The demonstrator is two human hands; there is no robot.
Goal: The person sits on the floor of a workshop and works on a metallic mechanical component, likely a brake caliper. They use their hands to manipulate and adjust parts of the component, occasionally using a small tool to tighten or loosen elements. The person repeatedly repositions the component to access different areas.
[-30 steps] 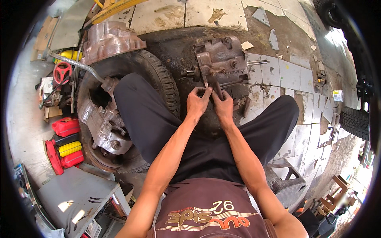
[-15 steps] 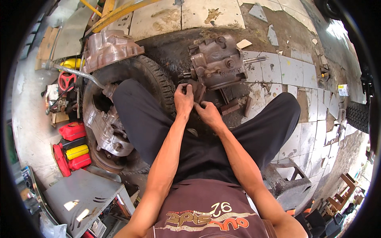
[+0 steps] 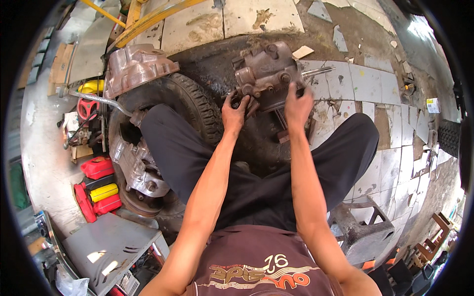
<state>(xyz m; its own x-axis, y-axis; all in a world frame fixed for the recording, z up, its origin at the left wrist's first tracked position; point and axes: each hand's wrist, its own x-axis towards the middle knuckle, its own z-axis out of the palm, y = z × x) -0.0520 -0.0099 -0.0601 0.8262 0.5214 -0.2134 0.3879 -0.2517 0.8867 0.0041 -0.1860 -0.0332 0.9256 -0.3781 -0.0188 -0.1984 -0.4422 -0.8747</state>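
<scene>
A brown metal gearbox housing point(image 3: 269, 71) sits on the floor in front of me, a splined shaft point(image 3: 318, 71) sticking out to its right. At its near left corner is my left hand point(image 3: 233, 114), thumb and fingers closed around a small dark brown folded piece point(image 3: 253, 106), whose material I cannot make out. My right hand point(image 3: 299, 106) is at the housing's near right edge; its fingers are curled and smeared by motion, so their grip is unclear. Below the housing, between my hands, stand dark metal pieces point(image 3: 282, 133), partly covered by my right wrist.
To my left lies a tyre point(image 3: 197, 101) with a bell-shaped metal housing point(image 3: 138, 69) on it and a silvery casting point(image 3: 143, 170) in its rim. A bent metal bar point(image 3: 101, 97) rises beside my knee. A grey crate-like stool point(image 3: 365, 227) stands right. Broken tiles point(image 3: 368, 89) cover the floor.
My hands were together on the brown folded piece. Now the right hand has moved right and up to the gearbox housing's edge, while the left stays near the left corner with the piece.
</scene>
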